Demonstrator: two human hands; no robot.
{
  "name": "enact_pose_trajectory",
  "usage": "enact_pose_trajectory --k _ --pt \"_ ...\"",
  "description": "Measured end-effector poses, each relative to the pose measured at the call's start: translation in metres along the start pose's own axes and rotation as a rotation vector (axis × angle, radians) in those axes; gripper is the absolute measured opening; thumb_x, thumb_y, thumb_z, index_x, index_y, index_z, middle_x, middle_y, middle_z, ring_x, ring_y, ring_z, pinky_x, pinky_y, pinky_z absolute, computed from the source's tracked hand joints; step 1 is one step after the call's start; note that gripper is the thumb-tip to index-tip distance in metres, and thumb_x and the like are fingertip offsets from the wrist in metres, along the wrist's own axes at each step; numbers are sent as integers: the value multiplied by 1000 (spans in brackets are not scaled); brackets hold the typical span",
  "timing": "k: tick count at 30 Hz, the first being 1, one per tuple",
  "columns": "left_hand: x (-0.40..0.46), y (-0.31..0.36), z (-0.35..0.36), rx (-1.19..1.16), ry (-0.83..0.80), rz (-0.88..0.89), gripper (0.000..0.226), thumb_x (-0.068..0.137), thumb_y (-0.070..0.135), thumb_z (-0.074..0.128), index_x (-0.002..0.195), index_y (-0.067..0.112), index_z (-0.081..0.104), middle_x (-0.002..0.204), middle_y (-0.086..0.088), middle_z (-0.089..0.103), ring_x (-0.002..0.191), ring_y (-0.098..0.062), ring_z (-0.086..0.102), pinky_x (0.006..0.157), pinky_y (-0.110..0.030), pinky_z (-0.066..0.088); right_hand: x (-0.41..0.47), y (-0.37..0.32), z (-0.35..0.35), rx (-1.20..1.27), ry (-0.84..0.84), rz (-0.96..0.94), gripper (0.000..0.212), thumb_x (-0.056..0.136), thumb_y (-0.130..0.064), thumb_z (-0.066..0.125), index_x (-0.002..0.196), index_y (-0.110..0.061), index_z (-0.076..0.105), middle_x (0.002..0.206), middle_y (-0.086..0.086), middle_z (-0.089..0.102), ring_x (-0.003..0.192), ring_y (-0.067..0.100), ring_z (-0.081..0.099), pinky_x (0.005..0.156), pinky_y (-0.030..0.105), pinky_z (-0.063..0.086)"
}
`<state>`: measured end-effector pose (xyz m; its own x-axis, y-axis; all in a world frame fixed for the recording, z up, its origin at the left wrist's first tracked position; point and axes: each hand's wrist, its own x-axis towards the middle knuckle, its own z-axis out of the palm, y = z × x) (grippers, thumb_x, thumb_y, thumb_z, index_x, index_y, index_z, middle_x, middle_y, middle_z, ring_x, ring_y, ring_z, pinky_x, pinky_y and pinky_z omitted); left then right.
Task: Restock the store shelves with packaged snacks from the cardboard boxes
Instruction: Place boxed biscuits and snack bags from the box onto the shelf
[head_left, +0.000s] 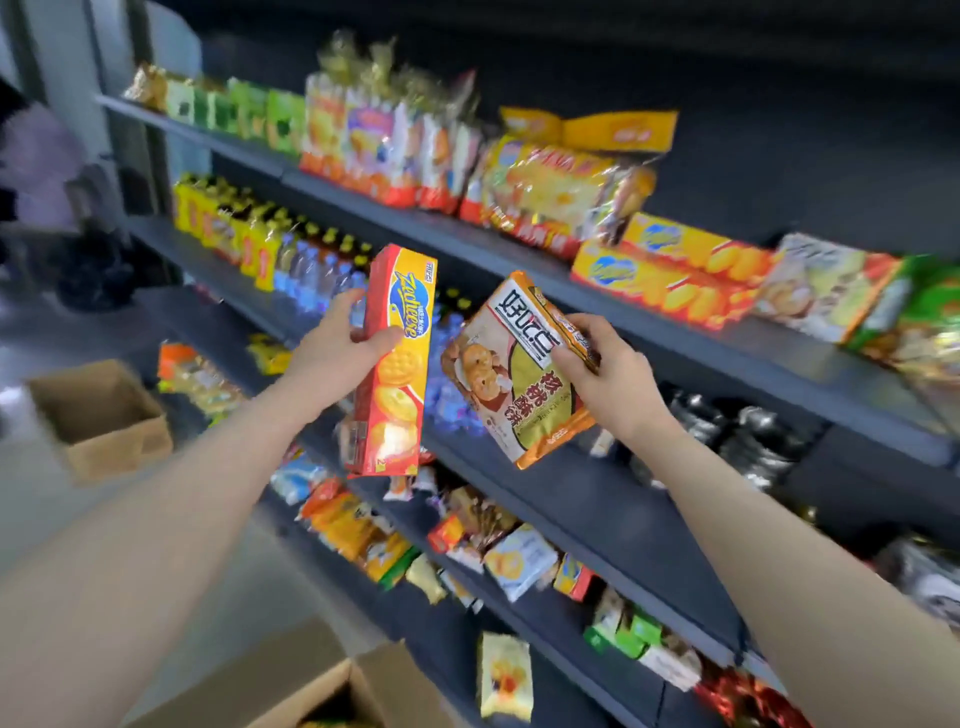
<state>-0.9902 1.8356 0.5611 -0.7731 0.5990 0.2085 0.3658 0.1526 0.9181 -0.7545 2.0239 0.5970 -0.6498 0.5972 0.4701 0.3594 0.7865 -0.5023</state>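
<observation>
At the bottom edge of the frame an open cardboard box (332, 691) shows its flaps, with pale floor (31, 499) running up the left side to a second cardboard box (101, 415) at middle left, also open. Two bare forearms rise from the lower corners toward the centre. The left hand (332, 353) grips a tall red-and-yellow cracker box (397, 364) by its upper half, thumb across the front and fingers curled behind; the box stands nearly upright, and the blue script on it appears to read "Zecheese" above pictures of round crackers. Just to its right, apart from it, the right hand (605, 369) pinches the upper right edge of a brown-and-gold biscuit pack (524, 374), tilted with its top leaning left; it bears large Chinese characters and a picture of cookies. Both packs are held in the air in front of the dark grey shelves (571, 493), which slant from upper left to lower right. Loose mixed snack packets (498, 551) lie on the lower shelves. On the higher shelf at right two orange cracker boxes (670, 270) lie stacked flat, with orange-and-clear biscuit bags (395, 145) standing left of them. Yellow packs (223, 228) and bottles (317, 265) line the shelf at middle left. The far left is blurred.
</observation>
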Motion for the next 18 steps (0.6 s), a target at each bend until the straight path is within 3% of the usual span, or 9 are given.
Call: enact_pose_trajectory --k 5,8,11,14,18 --pt "30 95 35 -246 -68 79 83 89 27 71 153 36 18 112 -5 65 81 -17 67 75 -42 59 22 12 -94 -32 207 8 40 98 -37 60 136 -27 53 105 7 72 95 28 66 86 43 52" --pt "43 136 59 -393 -160 113 102 91 16 68 154 42 -8 125 1 65 76 -21 74 66 -43 61 33 29 -143 -14 304 61 39 98 -40 60 134 -26 53 107 2 70 99 24 66 88 45 54" --pt "53 171 84 -491 -189 164 107 92 11 66 150 49 -15 129 3 63 77 -27 75 66 -44 62 40 46 -184 18 387 78 35 99 -39 58 131 -26 54 105 -6 68 99 20 67 84 42 56" --pt "65 203 113 -581 -203 175 97 89 9 69 149 48 3 126 2 64 79 -32 75 68 -49 61 48 66 -217 16 478 87 34 99 -40 58 130 -28 54 109 -7 69 98 17 67 86 46 57" --pt "88 235 161 -702 -145 136 71 84 4 73 131 31 26 127 -9 59 90 -35 72 65 -47 61 60 94 -252 -71 576 89 33 100 -43 55 130 -33 51 107 -8 69 93 17 68 81 43 57"
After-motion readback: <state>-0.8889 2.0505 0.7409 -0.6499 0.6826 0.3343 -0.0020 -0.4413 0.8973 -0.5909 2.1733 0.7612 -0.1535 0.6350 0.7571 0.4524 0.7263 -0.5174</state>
